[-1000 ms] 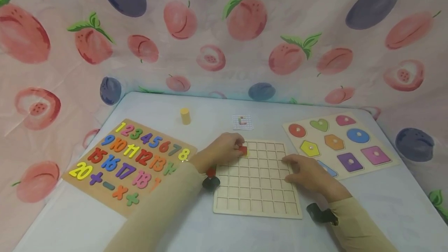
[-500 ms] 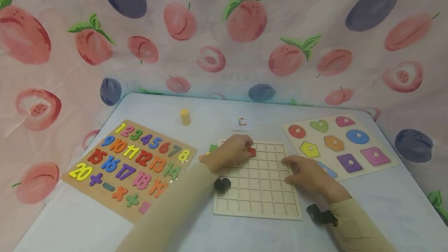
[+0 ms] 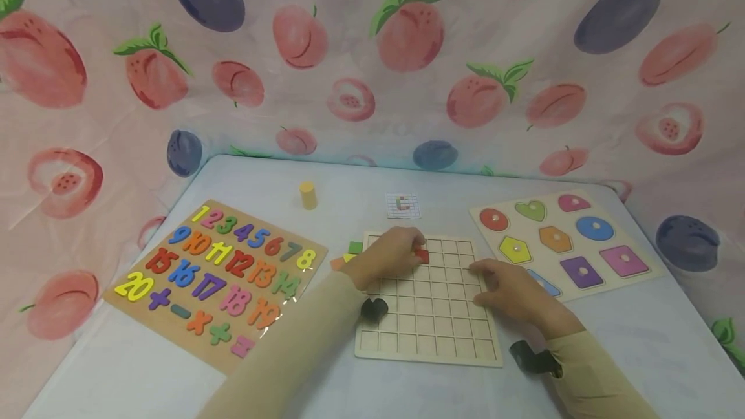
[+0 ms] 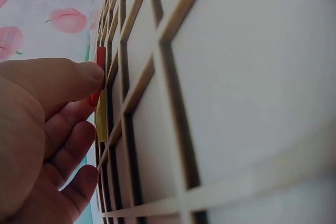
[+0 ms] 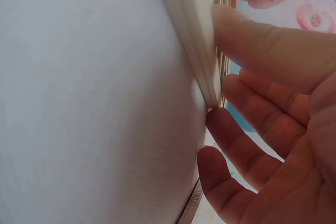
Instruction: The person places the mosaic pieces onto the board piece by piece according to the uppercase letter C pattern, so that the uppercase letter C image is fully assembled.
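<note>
— Peach-print cloth [image 3: 302,37] fills the top of the frame, over a white table [image 3: 314,367]. What does the head view give you?

— Left hand [image 3: 394,252] at centre, pinching a red tile [image 3: 423,256] on the upper part of the grid board [image 3: 427,344]. Right hand [image 3: 512,293] rests along the board's right edge, relaxed, clutching nothing. Number board [image 3: 200,343] at left, shape board [image 3: 553,207] at right, picture card [image 3: 403,207] just above the grid

— Any trouble brewing?

— If the left sleeve [image 3: 291,341] dips, it could nudge loose pieces like the green tile [image 3: 356,247], left of the grid

— And the left wrist view?

— Thumb against the red tile at mid-left, a yellow piece [image 4: 102,121] just below it. I can't tell whether the red one sits inside a square or rides on a ridge. If it's riding, pressing might tip it or shove the yellow piece aside

— Right wrist?

— Thumb at the board's rim, upper right, other fingers bent beneath it. Looks a light touch, so a hard push from the left hand could slide the board, I'd say
</note>
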The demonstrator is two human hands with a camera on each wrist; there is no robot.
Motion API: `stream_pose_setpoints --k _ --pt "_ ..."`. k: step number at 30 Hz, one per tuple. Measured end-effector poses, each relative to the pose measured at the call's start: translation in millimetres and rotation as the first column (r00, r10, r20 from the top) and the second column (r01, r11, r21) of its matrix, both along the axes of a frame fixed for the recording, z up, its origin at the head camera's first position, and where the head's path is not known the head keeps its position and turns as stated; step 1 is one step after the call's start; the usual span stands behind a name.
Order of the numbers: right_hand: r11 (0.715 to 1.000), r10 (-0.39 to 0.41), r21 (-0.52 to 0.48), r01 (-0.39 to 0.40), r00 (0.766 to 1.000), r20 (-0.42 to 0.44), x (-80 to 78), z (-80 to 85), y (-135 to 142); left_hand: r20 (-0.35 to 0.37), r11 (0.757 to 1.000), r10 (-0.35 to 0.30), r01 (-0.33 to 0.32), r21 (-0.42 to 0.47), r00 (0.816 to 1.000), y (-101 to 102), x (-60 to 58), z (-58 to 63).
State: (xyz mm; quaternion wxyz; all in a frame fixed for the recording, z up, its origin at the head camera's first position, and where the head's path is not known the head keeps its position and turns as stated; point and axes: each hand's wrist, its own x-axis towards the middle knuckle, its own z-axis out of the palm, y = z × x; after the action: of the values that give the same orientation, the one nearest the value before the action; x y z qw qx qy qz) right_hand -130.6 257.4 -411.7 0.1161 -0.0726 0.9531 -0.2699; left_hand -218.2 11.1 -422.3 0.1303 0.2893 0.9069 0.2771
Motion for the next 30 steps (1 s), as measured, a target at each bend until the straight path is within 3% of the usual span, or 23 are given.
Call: stream_pose_setpoints --k 30 --pt "1.0 0.012 0.001 -0.012 1.0 -0.017 -0.6 -2.4 1.5 -0.001 0.999 0.024 -0.024 -0.029 1.0 -2.4 3.4 1.4"
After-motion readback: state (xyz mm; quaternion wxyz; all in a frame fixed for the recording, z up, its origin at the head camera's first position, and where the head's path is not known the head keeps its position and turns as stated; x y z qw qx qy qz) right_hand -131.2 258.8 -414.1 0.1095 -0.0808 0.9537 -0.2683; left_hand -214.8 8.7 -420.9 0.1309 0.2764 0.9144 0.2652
